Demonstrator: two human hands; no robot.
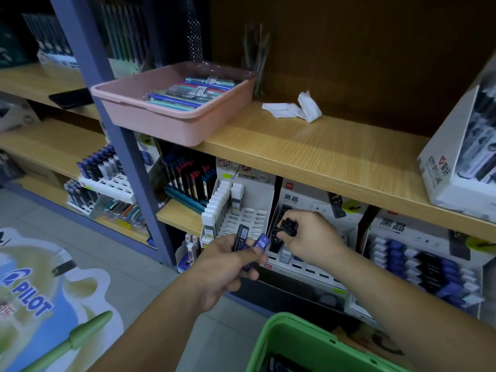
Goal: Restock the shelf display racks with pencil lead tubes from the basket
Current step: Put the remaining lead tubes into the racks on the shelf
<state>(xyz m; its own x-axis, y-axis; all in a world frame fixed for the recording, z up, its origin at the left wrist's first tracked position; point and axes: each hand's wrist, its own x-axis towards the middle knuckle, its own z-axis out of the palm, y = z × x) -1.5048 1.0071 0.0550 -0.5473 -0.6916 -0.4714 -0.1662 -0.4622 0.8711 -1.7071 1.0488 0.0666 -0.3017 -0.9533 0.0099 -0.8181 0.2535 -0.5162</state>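
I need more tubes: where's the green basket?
Head view, bottom edge, right of centre: the green basket sits nearest the camera, between the left forearm and right forearm.

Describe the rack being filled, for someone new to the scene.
Under the wooden shelf holding the pink tray, find the middle rack of three white ones. Unlike its neighbours, it has the right hand pinching a black tube over it.

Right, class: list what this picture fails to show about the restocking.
Head view:
- green basket: contents cut off by the bottom edge.
- black tube in the right hand: label hidden by the fingers.
- tubes in the left hand: their number hidden by the fingers.
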